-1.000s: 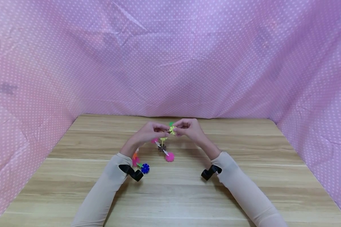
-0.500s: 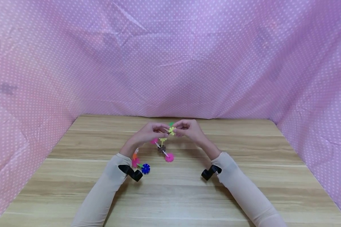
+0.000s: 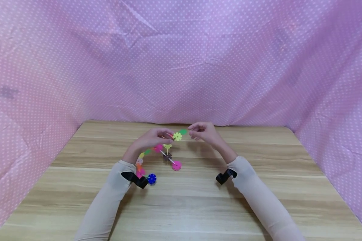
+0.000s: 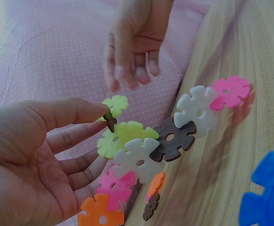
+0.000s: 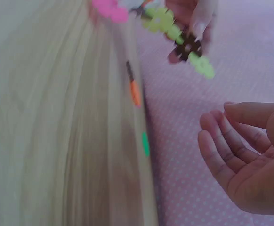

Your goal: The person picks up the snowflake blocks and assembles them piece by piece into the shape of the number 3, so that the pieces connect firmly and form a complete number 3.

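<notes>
My left hand (image 3: 151,139) pinches a dark brown notched plastic disc (image 4: 109,120) between thumb and fingers. A small yellow disc (image 3: 177,136) is slotted to it and sticks out past the fingertips. From there a branching chain of interlocking discs hangs below the hand: larger yellow (image 4: 127,137), white (image 4: 138,162), dark brown (image 4: 172,139) and pink (image 4: 230,92) ones, the last at the chain's end near the tabletop. My right hand (image 3: 205,134) hovers apart to the right, fingers loosely bent, with nothing in them.
A blue disc (image 3: 152,178) is by the left wrist, with pink and orange discs beside it, partly hidden by the arm. Toward the wooden table's (image 3: 193,201) far edge lie a green disc (image 5: 145,143) and an orange disc (image 5: 135,93). Pink dotted cloth (image 3: 181,67) surrounds the table.
My right hand has let go of the small yellow disc and moved away to the right. The left hand has shifted slightly left, carrying the chain with it.
</notes>
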The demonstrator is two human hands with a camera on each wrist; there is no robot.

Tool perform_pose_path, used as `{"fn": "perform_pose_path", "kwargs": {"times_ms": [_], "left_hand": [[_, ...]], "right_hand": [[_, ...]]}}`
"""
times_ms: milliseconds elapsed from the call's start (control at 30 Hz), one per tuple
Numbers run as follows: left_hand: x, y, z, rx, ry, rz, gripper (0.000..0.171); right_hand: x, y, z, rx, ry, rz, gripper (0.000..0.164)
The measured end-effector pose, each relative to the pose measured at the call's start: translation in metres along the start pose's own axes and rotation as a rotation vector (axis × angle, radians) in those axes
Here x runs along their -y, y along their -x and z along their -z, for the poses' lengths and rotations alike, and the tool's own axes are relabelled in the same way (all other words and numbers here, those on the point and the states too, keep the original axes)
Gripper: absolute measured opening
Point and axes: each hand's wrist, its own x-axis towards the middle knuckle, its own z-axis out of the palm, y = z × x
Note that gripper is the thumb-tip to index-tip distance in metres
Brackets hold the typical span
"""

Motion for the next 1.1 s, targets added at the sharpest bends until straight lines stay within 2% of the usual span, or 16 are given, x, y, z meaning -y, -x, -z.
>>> {"fn": "perform_pose_path", "kwargs": {"times_ms": [233, 333, 567, 733, 900, 1100], "left_hand": [[0.001, 0.001, 0.003, 0.023, 0.000, 0.006, 0.039], [0.002, 0.001, 0.004, 0.020, -0.004, 0.005, 0.039], [0.002, 0.002, 0.004, 0.028, 0.030, -0.012, 0.039], [0.002, 0.001, 0.001, 0.027, 0.009, -0.017, 0.040], [0.003, 0.000, -0.001, 0.020, 0.022, 0.012, 0.040], [0.007, -0.001, 0.002, 0.011, 0.050, 0.047, 0.040]], "right_hand": [[-0.014, -0.025, -0.003, 0.156, 0.303, -0.005, 0.033], [-0.021, -0.036, -0.004, 0.202, 0.382, -0.004, 0.038], [-0.032, -0.054, -0.007, 0.217, 0.401, -0.016, 0.043], [-0.037, -0.059, -0.010, 0.254, 0.456, -0.008, 0.044], [-0.033, -0.060, -0.015, 0.273, 0.544, -0.009, 0.035], [-0.028, -0.055, -0.016, 0.288, 0.560, -0.043, 0.021]]}}
